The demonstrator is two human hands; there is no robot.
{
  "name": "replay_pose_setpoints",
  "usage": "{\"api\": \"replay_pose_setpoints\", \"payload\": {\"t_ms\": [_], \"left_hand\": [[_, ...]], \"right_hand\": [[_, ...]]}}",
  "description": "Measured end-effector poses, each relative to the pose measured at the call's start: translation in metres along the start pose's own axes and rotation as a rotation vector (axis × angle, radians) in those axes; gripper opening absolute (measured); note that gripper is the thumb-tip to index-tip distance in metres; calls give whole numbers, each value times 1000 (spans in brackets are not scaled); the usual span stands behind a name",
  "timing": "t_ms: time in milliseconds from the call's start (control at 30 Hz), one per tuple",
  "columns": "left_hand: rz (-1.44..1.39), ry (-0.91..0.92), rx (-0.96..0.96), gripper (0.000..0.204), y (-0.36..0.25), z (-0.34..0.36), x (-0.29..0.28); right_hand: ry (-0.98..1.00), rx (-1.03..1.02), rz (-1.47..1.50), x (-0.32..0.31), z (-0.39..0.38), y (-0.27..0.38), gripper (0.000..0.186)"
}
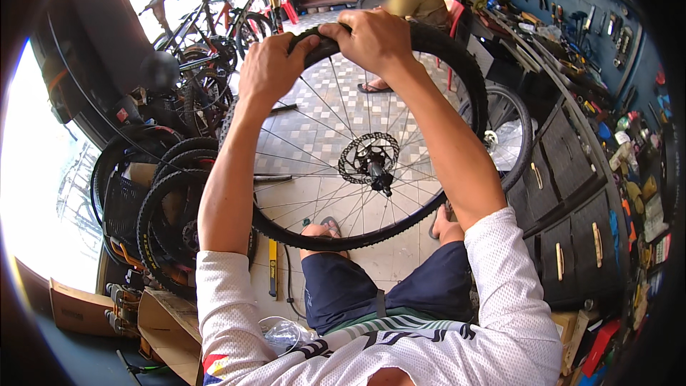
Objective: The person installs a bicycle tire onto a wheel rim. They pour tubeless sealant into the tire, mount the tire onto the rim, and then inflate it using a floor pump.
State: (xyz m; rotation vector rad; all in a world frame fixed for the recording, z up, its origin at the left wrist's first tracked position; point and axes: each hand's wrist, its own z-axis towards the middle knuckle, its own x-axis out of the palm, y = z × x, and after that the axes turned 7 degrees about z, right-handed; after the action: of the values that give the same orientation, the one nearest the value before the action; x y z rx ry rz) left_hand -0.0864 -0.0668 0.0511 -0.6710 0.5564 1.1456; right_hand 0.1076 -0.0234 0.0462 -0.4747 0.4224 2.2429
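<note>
Tire [476, 100] gripped at top by left hand [275, 66] and right hand [375, 37]; likely stiff, grippy rubber, best held by the tread, far-side fingertips poorly seen.

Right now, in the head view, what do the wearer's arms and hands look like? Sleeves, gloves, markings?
The left hand and right hand are ungloved, with no watch or bracelet visible. The left sleeve and right sleeve are short, white and textured like mesh. Low on the left one is a patch with red, blue and some yellow. No cables show on either arm.
</note>
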Motion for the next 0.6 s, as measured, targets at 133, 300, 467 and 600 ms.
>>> {"api": "replay_pose_setpoints", "payload": {"t_ms": [133,300,467,600], "left_hand": [[106,118,-37,60,-19,0,7],[-5,182,264,47,-23,12,11],[52,392,310,49,-28,50,38],[-152,402,240,47,-27,59,66]], "right_hand": [[74,171,57,11,7,-15,51],[-115,128,343,23,-9,-55,44],[-221,38,396,-27,-44,-92,31],[-220,65,241,-111,-105,-131,29]]}}
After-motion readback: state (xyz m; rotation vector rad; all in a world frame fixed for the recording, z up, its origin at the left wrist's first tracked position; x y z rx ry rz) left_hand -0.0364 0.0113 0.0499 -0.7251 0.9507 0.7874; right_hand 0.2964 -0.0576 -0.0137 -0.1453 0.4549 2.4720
